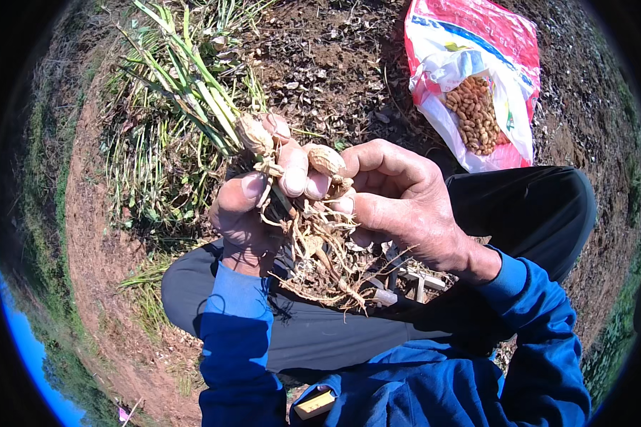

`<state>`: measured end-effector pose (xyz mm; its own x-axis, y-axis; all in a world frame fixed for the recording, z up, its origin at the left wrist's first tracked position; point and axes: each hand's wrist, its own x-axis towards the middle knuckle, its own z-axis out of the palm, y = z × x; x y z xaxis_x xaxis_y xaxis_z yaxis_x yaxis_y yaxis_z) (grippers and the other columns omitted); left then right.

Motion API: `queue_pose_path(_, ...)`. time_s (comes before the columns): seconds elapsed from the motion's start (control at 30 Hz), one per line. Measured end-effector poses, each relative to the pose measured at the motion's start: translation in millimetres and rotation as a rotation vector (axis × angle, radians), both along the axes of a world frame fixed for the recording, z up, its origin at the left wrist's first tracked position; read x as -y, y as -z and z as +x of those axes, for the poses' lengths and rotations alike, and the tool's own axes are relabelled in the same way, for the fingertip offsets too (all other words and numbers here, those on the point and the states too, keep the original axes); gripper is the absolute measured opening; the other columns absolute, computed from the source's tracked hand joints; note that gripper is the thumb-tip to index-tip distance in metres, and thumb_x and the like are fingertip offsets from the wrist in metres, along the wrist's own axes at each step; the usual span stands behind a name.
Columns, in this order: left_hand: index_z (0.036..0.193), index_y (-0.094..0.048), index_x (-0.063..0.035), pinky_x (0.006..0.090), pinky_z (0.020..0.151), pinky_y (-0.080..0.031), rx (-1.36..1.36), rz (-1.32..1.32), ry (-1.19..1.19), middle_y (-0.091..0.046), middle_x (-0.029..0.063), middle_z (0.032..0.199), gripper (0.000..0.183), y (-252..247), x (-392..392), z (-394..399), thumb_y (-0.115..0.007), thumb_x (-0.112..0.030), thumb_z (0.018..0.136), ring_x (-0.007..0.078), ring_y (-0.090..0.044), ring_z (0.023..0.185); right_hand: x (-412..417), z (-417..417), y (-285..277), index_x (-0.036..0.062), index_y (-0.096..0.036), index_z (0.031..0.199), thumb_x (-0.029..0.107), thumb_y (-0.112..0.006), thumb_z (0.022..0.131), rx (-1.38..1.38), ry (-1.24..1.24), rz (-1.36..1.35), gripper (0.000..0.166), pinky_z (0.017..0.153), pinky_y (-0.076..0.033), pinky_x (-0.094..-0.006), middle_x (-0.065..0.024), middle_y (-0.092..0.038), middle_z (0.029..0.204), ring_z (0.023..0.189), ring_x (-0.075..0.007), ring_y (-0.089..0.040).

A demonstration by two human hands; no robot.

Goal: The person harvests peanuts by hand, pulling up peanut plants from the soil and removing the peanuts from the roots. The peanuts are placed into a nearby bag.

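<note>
My left hand [256, 208] grips a bunch of peanut plants, with cut green stems [197, 91] pointing up and away to the left. Below that hand hang the tangled pale roots [320, 256]. One peanut pod [253, 134] sticks out above the left fingers. Between both hands is another peanut pod [326, 159], and the fingertips of my right hand [400, 205] pinch at it and at smaller pods just under it. Part of the left palm is hidden behind the stems and roots.
At the upper right an open red and white plastic sack [475, 42] holds many picked peanuts [475, 115]. A heap of peanut plants [160, 155] lies at the left on soil with dry leaves [326, 69]. My bent knees [534, 213] flank the work. A yellow box [315, 404] shows in a pocket.
</note>
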<state>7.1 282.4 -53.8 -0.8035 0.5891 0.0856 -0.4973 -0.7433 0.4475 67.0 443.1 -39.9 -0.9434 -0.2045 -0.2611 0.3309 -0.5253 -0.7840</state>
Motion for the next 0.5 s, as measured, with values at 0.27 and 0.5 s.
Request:
queue_pose_path(0.27,0.11,-0.043,-0.007,0.0338,0.067,-0.051,-0.063,-0.121,-0.006,-0.056,-0.0004,0.072,0.041,3.1,9.5,-7.8,-0.069,-0.022,0.082,0.0185,-0.053,0.076,2.6,-1.6,4.5,0.0002,-0.056,0.106,0.0,-0.064,0.09,0.088,-0.019,-0.219,0.018,0.046,-0.04,-0.02,-0.0037,-0.061,0.078,0.055,-0.0079,-0.054)
queue_pose_path(0.5,0.109,-0.044,-0.0043,0.0348,0.064,-0.05,-0.123,-0.123,0.049,-0.055,0.0027,0.065,0.041,5.6,15.4,-10.6,-0.065,-0.029,0.084,0.0212,-0.056,0.071,4.9,0.7,9.7,0.0001,-0.056,0.11,0.001,-0.061,0.092,0.064,0.001,-0.198,0.019,0.048,-0.043,-0.0203,-0.0051,-0.062,0.085,0.059,-0.0087,-0.056)
